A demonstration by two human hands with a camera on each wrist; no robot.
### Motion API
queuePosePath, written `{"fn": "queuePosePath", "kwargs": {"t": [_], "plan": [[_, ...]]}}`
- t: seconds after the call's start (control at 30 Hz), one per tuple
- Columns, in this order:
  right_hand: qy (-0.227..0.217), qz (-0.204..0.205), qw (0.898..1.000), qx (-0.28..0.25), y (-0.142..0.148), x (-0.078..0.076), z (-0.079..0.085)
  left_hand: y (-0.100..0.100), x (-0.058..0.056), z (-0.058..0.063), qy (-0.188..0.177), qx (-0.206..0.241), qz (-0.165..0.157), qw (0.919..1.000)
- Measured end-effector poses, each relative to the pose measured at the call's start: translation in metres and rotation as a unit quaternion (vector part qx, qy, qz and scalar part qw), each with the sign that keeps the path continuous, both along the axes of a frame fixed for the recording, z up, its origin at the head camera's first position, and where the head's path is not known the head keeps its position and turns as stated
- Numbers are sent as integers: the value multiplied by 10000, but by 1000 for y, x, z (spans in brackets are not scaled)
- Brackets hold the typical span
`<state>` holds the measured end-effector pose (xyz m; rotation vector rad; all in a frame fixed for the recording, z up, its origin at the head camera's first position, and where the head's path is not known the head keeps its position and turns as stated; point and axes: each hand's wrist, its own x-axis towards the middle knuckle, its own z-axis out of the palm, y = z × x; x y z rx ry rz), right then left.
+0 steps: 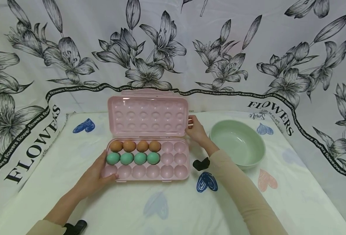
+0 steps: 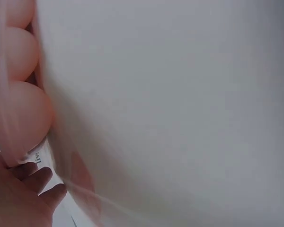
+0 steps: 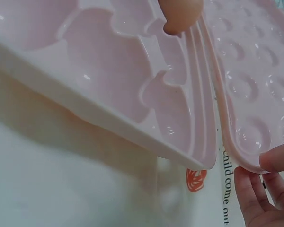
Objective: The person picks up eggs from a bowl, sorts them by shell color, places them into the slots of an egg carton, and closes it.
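A pink plastic egg carton stands with its lid (image 1: 148, 114) raised behind its base (image 1: 153, 172). Several brown eggs (image 1: 129, 146) fill the left part of the back row, with several green eggs (image 1: 140, 158) in the middle row below them. The front-row cups hold nothing. My left hand (image 1: 91, 178) grips the base's left end, thumb at the front corner; the left wrist view shows the rounded undersides of the cups (image 2: 26, 113) by the fingers. At the lid's right edge, my right hand (image 1: 197, 130) pinches the rim, thumb inside and fingers behind, clearest in the right wrist view.
A pale green bowl (image 1: 239, 143) stands right of the carton, beside my right forearm. A black object (image 1: 201, 164) shows below my right wrist. Behind the heart-printed cloth (image 1: 111, 209) rises a flower-printed curtain (image 1: 190, 65).
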<state>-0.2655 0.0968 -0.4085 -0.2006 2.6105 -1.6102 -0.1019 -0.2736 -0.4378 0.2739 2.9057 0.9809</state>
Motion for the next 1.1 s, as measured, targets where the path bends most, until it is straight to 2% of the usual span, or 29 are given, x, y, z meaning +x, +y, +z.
{"fn": "queuePosePath", "kwargs": {"t": [0.13, 0.27, 0.37, 0.5, 0.57, 0.73, 0.83, 0.97, 1.1], "plan": [[120, 19, 9999, 86, -1, 3, 3, -3, -1, 12, -374, 123, 40, 9992], [242, 22, 9995, 208, 0, 5, 3, -10, -10, 27, -683, 143, 240, 9973], [302, -13, 9993, 241, 0, 5, 3, -15, -20, 38, -425, 45, 289, 9987], [364, -17, 9991, 236, 0, 7, 3, -20, -39, 52, 231, -190, 387, 9988], [395, 6, 9989, 244, 0, 7, 4, -22, -48, 58, 333, -159, 536, 9979], [497, 20, 9982, 340, -1, 10, 6, -25, -70, 70, 265, 491, 1021, 9932], [606, 16, 9971, 467, -1, 12, 7, -26, -81, 73, 405, 907, 1231, 9874], [734, -35, 9951, 655, 0, 12, 8, -24, -94, 74, 689, 1144, 1412, 9809], [812, -74, 9938, 757, 1, 12, 10, -18, -104, 76, 687, 1271, 1486, 9783]]}}
